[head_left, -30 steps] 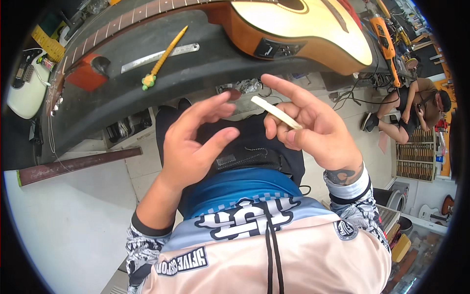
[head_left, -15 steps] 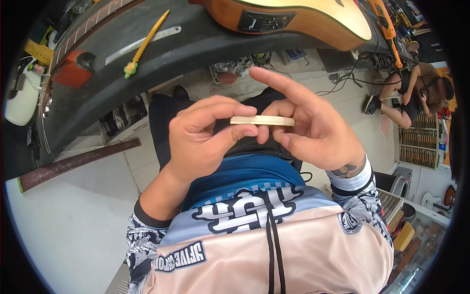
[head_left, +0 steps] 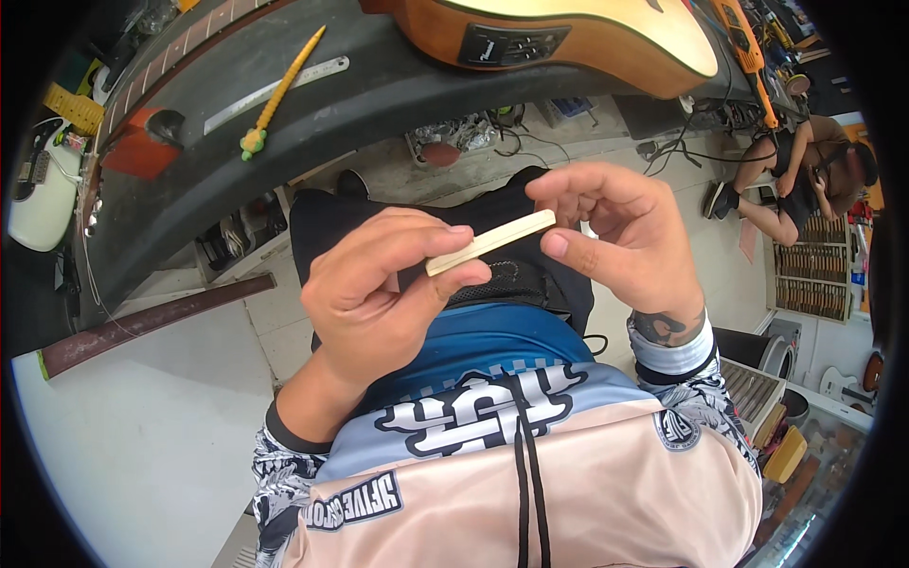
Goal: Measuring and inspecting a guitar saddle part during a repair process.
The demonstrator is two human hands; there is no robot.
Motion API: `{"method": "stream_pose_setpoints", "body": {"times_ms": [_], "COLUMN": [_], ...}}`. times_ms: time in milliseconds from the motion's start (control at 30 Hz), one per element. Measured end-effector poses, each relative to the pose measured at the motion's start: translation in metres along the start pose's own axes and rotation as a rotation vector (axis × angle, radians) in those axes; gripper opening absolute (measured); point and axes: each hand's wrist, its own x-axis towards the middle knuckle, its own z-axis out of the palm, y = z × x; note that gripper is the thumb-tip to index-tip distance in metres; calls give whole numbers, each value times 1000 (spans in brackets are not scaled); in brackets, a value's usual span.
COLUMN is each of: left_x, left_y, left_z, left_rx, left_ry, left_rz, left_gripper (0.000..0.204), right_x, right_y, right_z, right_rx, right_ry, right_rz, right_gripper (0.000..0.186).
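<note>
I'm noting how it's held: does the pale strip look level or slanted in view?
Slanted: the pale strip rises toward the right in view, its left end pinched by the left hand.

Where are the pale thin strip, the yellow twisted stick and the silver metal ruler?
Pale thin strip (head_left: 499, 239): head view, its middle.
Yellow twisted stick (head_left: 287, 79): head view, mid-shaft.
Silver metal ruler (head_left: 237, 112): head view, its left half.

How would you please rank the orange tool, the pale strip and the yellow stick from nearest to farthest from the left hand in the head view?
1. Pale strip: pinched in the left hand.
2. Yellow stick: on the dark bench, ahead and leftward.
3. Orange tool: farthest, at the upper right.
</note>
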Motion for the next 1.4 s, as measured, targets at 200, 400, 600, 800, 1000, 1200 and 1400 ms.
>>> {"method": "stream_pose_setpoints", "body": {"times_ms": [200,400,600,800,1000,1200,1400], "left_x": [0,-2,3,3,0,0,0], "left_y": [3,2,-2,-2,-15,-19,-23], "left_z": [-1,-2,-1,1,-1,-1,2], "left_rx": [-10,-48,-78,-10,-50,-38,-29], "left_ry": [1,0,12,62,15,10,0], "left_rz": [-17,-31,0,-57,-35,-64,-97], "left_gripper": [31,31,32,29,29,28,28], "right_x": [-1,4,11,9,12,15,14], "right_y": [1,7,11,22,29,35,40], "right_z": [4,5,2,7,10,13,13], "right_rx": [-16,-7,-56,-2,-62,-80,-109], "right_ry": [24,18,25,38,25,3,6], "right_rz": [12,5,22,76,48,46,67], "right_gripper": [28,25,24,24,26,26,25]}}
